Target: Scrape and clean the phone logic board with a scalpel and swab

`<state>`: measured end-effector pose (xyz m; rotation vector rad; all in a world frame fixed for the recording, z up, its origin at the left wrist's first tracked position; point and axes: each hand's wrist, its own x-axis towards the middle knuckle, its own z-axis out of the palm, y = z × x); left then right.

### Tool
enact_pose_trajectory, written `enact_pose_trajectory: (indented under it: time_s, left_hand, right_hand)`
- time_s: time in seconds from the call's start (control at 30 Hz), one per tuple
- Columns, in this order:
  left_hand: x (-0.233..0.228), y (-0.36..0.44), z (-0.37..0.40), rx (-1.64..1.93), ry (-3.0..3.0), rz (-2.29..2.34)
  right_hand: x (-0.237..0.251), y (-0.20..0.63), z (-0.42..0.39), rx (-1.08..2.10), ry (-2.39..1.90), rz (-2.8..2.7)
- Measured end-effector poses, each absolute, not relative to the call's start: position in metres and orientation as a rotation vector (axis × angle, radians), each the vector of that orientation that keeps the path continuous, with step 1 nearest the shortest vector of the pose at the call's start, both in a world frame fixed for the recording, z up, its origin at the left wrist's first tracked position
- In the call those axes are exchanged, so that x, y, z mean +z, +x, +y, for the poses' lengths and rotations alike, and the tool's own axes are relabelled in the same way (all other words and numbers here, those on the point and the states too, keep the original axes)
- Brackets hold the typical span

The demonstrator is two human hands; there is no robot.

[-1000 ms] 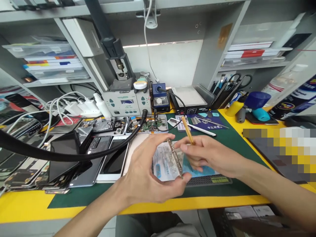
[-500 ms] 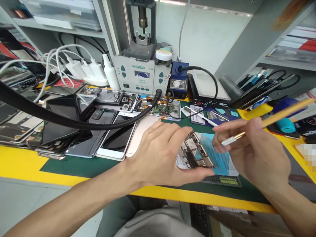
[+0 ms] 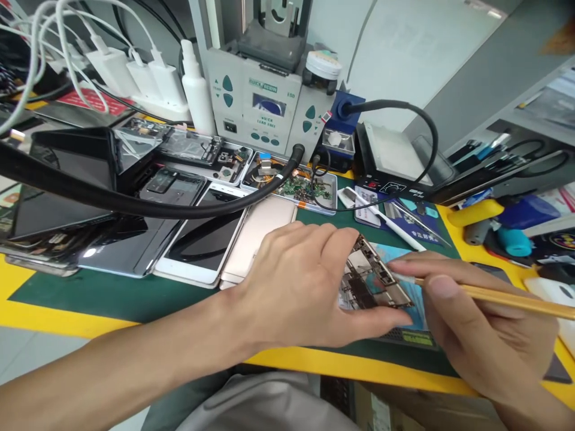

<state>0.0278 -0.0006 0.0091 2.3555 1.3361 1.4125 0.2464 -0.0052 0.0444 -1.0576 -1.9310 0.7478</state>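
swung inward since half a second ago, the slender golden pen-shaped tool (image 3: 498,297) pinched in the right grip (image 3: 487,335) points at the thin brown-black rectangular circuit board (image 3: 363,291), clasped edgewise in the left grip (image 3: 299,281); light, steady pressure should serve best.

Workbench (image 3: 309,362), left to right

A mat (image 3: 135,299) covers the middle of the workbench. On its left lies a row of phones (image 3: 204,236), with a parts tray (image 3: 331,207) behind. A hose (image 3: 157,203) crosses above the phones to the front of the hot-air station (image 3: 251,108), which stands behind the tray; a spray bottle (image 3: 197,90) stands left of the station. Right of the tray lie tweezers (image 3: 424,223). Nearest the front, the left hand (image 3: 296,281) holds a circuit board (image 3: 359,288) above a sheet (image 3: 390,251); the right hand (image 3: 489,329), holding a pen-like tool (image 3: 498,298), is at the board's right.
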Motion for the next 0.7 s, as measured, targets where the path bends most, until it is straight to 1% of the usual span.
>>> enact_pose_trajectory:
  time_s: [0.37,0.6,0.7]
  left_hand:
    - [0.0106,0.0281,-0.0021,1.363,2.288,1.346]
    - [0.01,0.0279,-0.0034,1.458,2.245,1.321]
    - [0.0105,0.0278,-0.0049,1.459,2.225,1.308]
  right_hand:
    - [0.0378,0.2502,-0.0116,0.752,-1.109,-1.879]
    - [0.0444,0.2448,-0.0063,0.555,-0.901,-2.056]
    - [0.046,0.2473,-0.0066,0.545,-0.874,-2.085]
